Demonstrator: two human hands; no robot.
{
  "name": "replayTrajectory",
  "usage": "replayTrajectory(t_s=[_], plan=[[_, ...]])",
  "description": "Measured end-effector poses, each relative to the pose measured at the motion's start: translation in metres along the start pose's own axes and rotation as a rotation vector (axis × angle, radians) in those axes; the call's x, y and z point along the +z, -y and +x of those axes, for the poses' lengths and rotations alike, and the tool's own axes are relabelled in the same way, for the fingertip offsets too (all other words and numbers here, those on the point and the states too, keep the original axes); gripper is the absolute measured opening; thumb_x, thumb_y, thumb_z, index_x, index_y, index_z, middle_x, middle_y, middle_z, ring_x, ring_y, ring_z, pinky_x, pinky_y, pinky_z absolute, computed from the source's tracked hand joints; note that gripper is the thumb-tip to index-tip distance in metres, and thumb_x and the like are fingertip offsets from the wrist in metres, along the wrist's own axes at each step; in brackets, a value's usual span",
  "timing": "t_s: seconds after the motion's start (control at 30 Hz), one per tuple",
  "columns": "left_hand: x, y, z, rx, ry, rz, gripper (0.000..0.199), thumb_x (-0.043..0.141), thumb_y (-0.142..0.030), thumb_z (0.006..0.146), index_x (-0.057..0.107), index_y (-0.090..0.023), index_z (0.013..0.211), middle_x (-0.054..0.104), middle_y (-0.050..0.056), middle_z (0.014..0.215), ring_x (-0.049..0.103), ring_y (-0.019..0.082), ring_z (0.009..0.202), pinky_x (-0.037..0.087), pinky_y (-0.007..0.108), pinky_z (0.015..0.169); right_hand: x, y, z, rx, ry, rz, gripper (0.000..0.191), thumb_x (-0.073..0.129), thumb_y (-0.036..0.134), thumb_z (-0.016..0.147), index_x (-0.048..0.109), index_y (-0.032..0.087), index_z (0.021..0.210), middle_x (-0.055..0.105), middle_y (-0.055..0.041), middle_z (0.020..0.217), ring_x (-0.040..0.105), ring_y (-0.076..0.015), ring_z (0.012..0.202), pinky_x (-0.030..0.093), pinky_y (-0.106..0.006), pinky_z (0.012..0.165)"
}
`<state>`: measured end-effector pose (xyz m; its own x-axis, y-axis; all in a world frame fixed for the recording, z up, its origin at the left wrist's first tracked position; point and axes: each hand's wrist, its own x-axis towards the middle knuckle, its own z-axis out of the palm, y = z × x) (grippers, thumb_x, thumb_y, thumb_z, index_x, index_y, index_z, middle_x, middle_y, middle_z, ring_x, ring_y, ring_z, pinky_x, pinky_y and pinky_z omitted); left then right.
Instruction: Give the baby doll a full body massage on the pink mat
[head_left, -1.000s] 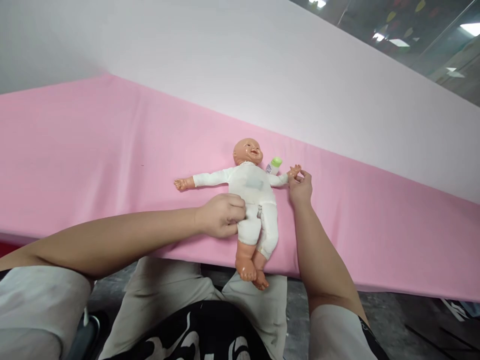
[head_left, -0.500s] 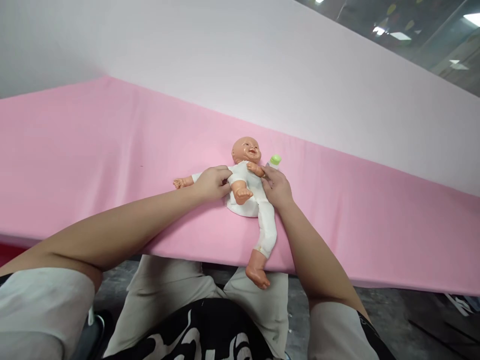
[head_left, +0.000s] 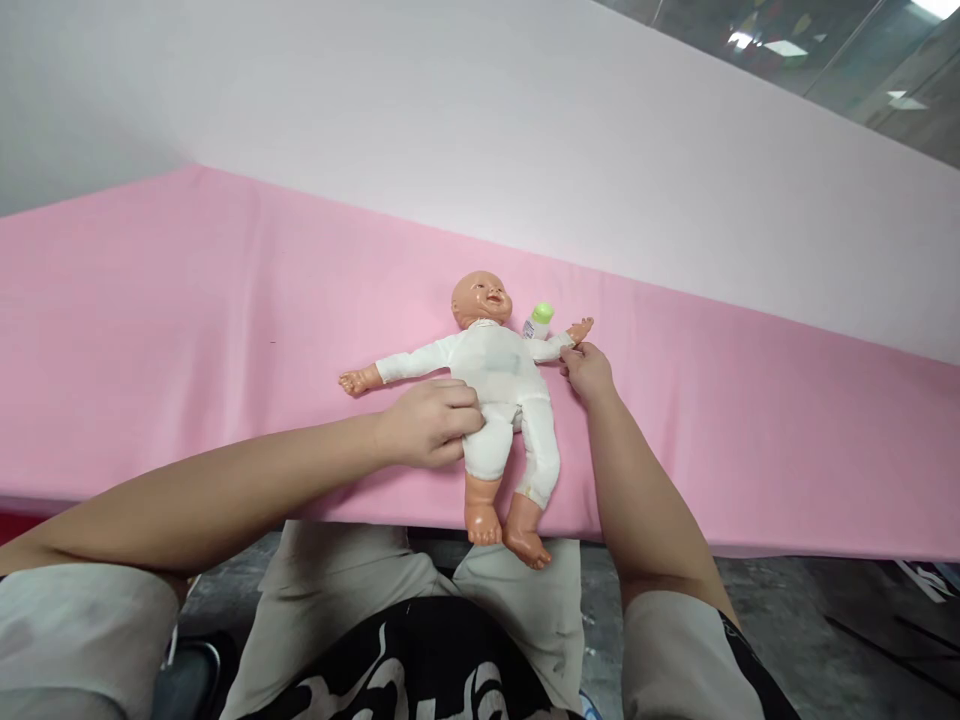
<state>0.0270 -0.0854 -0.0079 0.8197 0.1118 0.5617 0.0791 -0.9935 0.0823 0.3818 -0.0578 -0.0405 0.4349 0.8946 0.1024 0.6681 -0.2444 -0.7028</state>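
A baby doll (head_left: pixel 499 365) with a white cloth body lies on its back on the pink-covered table (head_left: pixel 315 250), its feet over the front edge. My left hand (head_left: pixel 431 422) is closed on the white cloth at the top of the doll's leg on the left. At the doll's other side, my right hand (head_left: pixel 587 370) pinches its arm near the wrist. A small bottle with a green cap (head_left: pixel 541 313) is beside the doll's shoulder, between the head and that arm.
Behind the table rises a white wall panel (head_left: pixel 450 120). The table's front edge runs just above my lap. A dark chair part (head_left: pixel 191 675) shows at the lower left.
The doll's raised leg has come down and both legs now lie toward me. Its arm on the right has moved from the chest out to the side. The bottle is less covered.
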Motion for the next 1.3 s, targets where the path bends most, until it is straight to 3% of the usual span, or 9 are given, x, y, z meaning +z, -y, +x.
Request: replayTrajectory(t_s=[0.1, 0.27, 0.43, 0.53, 0.63, 0.73, 0.97, 1.2, 1.3], plan=[[0.005, -0.006, 0.000, 0.064, 0.036, 0.035, 0.015, 0.051, -0.026, 0.096, 0.061, -0.023, 0.085, 0.063, 0.006, 0.080, 0.058, 0.021, 0.075, 0.047, 0.036, 0.071, -0.009, 0.000, -0.002, 0.053, 0.022, -0.175, 0.046, 0.060, 0.056, 0.093, 0.070, 0.020, 0.119, 0.078, -0.0108, 0.107, 0.073, -0.0294, 0.098, 0.054, -0.042, 0.092], [0.006, -0.013, 0.001, 0.062, 0.081, -0.024, 0.009, 0.054, -0.028, 0.093, 0.061, -0.023, 0.093, 0.064, 0.006, 0.081, 0.059, 0.022, 0.074, 0.048, 0.037, 0.070, -0.013, 0.015, -0.017, -0.068, 0.039, -0.325, 0.059, 0.063, 0.047, 0.092, 0.058, 0.021, 0.146, 0.071, -0.0143, 0.136, 0.066, -0.0339, 0.124, 0.050, -0.047, 0.106], [-0.003, -0.008, 0.000, -0.104, 0.178, -0.455, 0.044, 0.062, -0.025, 0.084, 0.054, -0.021, 0.127, 0.066, 0.005, 0.096, 0.064, 0.021, 0.083, 0.052, 0.034, 0.077, 0.005, 0.039, -0.037, -0.243, -0.044, -0.363, 0.044, 0.064, 0.043, 0.090, 0.067, 0.018, 0.126, 0.072, -0.0175, 0.124, 0.069, -0.0354, 0.112, 0.055, -0.050, 0.098], [-0.002, 0.009, -0.002, -0.351, 0.168, -0.529, 0.049, 0.061, -0.033, 0.090, 0.050, -0.021, 0.136, 0.064, 0.002, 0.092, 0.060, 0.018, 0.074, 0.049, 0.032, 0.070, 0.023, 0.051, -0.046, -0.333, -0.012, -0.242, 0.038, 0.060, 0.029, 0.089, 0.067, 0.018, 0.125, 0.074, -0.0145, 0.117, 0.070, -0.0314, 0.107, 0.057, -0.048, 0.097], [0.001, 0.032, -0.005, -0.659, 0.101, -0.450, 0.044, 0.052, -0.050, 0.101, 0.053, -0.021, 0.135, 0.064, 0.000, 0.084, 0.061, 0.019, 0.072, 0.047, 0.032, 0.068, 0.037, 0.058, -0.052, -0.392, 0.014, -0.050, 0.035, 0.056, 0.023, 0.088, 0.068, 0.019, 0.121, 0.076, -0.0108, 0.110, 0.072, -0.0267, 0.099, 0.059, -0.044, 0.094], [0.002, 0.054, -0.009, -0.815, 0.050, -0.315, 0.051, 0.045, -0.060, 0.103, 0.054, -0.022, 0.136, 0.067, 0.001, 0.083, 0.066, 0.023, 0.079, 0.048, 0.035, 0.074, 0.044, 0.061, -0.059, -0.461, 0.059, 0.064, 0.039, 0.053, 0.022, 0.088, 0.068, 0.021, 0.124, 0.075, -0.0098, 0.122, 0.073, -0.0243, 0.100, 0.061, -0.043, 0.096], [0.002, 0.087, -0.020, -0.884, 0.037, 0.012, 0.062, 0.039, -0.064, 0.103, 0.055, -0.018, 0.141, 0.071, 0.015, 0.119, 0.067, 0.035, 0.113, 0.049, 0.050, 0.099, 0.044, 0.075, -0.088, -0.843, 0.208, -0.071, 0.066, 0.055, 0.013, 0.083, 0.059, 0.022, 0.149, 0.059, -0.0120, 0.156, 0.056, -0.0303, 0.143, 0.046, -0.055, 0.121], [0.007, 0.096, -0.025, -0.985, 0.130, 0.135, 0.082, 0.031, -0.074, 0.101, 0.048, -0.017, 0.157, 0.065, 0.024, 0.134, 0.059, 0.044, 0.131, 0.041, 0.058, 0.111, 0.032, 0.099, -0.132, -1.006, 0.166, -0.426, 0.090, 0.074, 0.025, 0.074, 0.048, 0.030, 0.160, 0.051, -0.0141, 0.163, 0.051, -0.0502, 0.134, 0.041, -0.074, 0.107], [0.007, 0.101, -0.028, -1.022, 0.187, 0.145, 0.089, 0.028, -0.080, 0.098, 0.041, -0.021, 0.164, 0.056, 0.026, 0.151, 0.047, 0.049, 0.145, 0.031, 0.064, 0.118, 0.042, 0.105, -0.149, -1.199, 0.227, -0.406, 0.093, 0.075, 0.029, 0.072, 0.045, 0.029, 0.161, 0.049, -0.0153, 0.164, 0.046, -0.0478, 0.142, 0.039, -0.072, 0.111]])
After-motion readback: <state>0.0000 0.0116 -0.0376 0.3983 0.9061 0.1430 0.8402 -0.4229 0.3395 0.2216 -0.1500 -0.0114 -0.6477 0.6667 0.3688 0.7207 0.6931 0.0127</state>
